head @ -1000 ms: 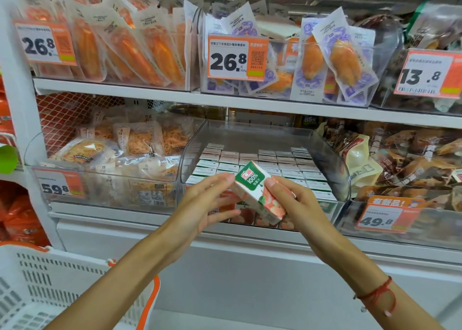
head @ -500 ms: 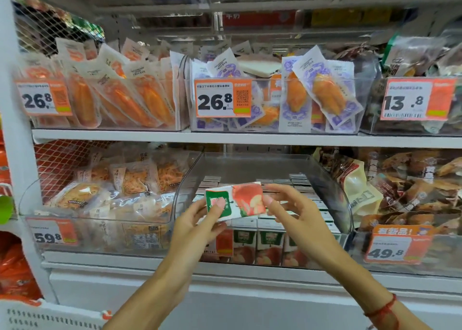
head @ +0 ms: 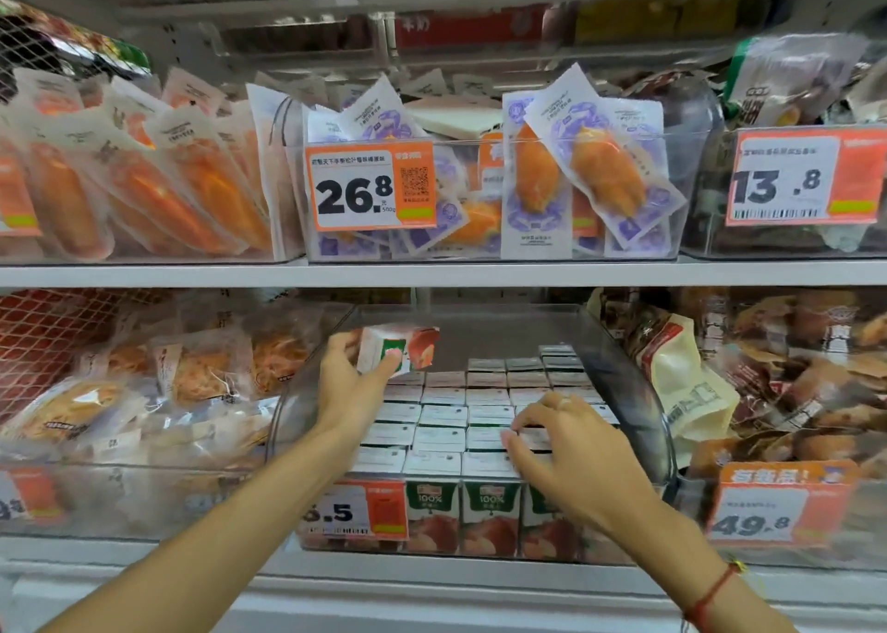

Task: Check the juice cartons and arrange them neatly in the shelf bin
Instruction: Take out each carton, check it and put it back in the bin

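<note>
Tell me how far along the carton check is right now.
Done: rows of cartons stand packed in the clear bin. In hand: left hand holds one carton over the back-left; right hand rests on the rows. Left: seat that carton.

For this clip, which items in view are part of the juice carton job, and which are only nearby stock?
Part of the job:
- green-and-white juice carton gripped by the left hand
- rows of cartons standing in the clear plastic shelf bin
- right hand resting on those rows

Nearby stock:
- purple-printed chicken packs
- orange 26.8 price tag
- beige snack bag
</note>
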Available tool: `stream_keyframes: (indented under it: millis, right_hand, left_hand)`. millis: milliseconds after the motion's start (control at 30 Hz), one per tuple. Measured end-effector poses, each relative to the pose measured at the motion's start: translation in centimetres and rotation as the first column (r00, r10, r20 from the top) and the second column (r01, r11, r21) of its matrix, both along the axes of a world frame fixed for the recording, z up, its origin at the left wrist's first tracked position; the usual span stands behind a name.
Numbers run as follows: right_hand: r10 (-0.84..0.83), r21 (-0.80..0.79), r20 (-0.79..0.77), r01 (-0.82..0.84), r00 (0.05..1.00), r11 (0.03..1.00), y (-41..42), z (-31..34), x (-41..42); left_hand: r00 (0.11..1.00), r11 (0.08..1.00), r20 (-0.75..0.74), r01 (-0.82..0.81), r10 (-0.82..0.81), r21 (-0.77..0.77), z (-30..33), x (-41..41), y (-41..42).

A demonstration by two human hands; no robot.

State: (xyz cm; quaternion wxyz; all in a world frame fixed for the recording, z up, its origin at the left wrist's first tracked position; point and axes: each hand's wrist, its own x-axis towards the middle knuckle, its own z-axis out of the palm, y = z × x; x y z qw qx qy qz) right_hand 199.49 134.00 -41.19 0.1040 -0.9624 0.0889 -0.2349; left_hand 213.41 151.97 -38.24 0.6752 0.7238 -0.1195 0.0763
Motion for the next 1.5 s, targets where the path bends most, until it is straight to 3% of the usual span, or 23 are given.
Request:
stream_keyframes:
  millis: [133,200,267,333,400,500,633,867,1100,1500]
  right_hand:
    - [-0.01,0.021,0.004,0.01,1.0,1.0,0.1,-0.2,0.1]
    - [-0.019,-0.007,0.004,0.019,1.0,1.0,0.1,-0.4,0.0]
    - [-0.024,-0.023,0.006,0.024,1.0,0.999,0.2,-0.5,-0.1]
    - [-0.032,-0.027,0.013,0.032,0.999,0.999,0.3,-0.5,-0.1]
    - [-0.045,-0.035,0.017,0.045,0.999,0.998,0.4,-0.5,-0.1]
    - [-0.067,-0.039,0.031,0.068,0.997,0.997,0.5,-0.5,-0.1]
    - [-0.098,-0.042,0.033,0.1,0.995,0.994,0.7,-0.5,-0.1]
    - [-0.106,-0.059,0.03,0.108,0.994,0.992,0.7,-0.5,-0.1]
    - [-0.1,-0.061,0.039,0.102,0.994,0.993,0.8,-0.4,-0.1]
    - [-0.099,-0.064,0.047,0.102,0.994,0.993,0.7,-0.7,0.0]
  left_hand:
    - [0.97,0.966,0.241,-0.05,-0.014,0.255,0.2,3.0,-2.4]
    - [0.936,0.918,0.32,0.007,-0.145,0.396,0.5,4.6,-3.2]
    - [0.894,0.819,0.315,0.093,-0.32,0.567,1.0,6.0,-3.7]
    - [0.857,0.654,0.257,0.116,-0.446,0.747,1.6,7.2,-4.2]
    - [0.84,0.482,0.208,0.071,-0.501,0.873,2.2,8.1,-4.7]
    - [0.853,0.373,0.145,0.062,-0.501,0.926,2.8,8.9,-5.1]
    - [0.875,0.355,0.084,0.105,-0.477,0.929,2.3,9.6,-5.3]
    - [0.86,0.429,0.057,0.195,-0.507,0.882,1.8,10.5,-5.7]
    - [0.832,0.338,-0.075,0.304,-0.55,0.891,0.2,11.0,-6.6]
    - [0.865,0.344,-0.09,0.289,-0.494,0.893,-1.6,10.6,-7.8]
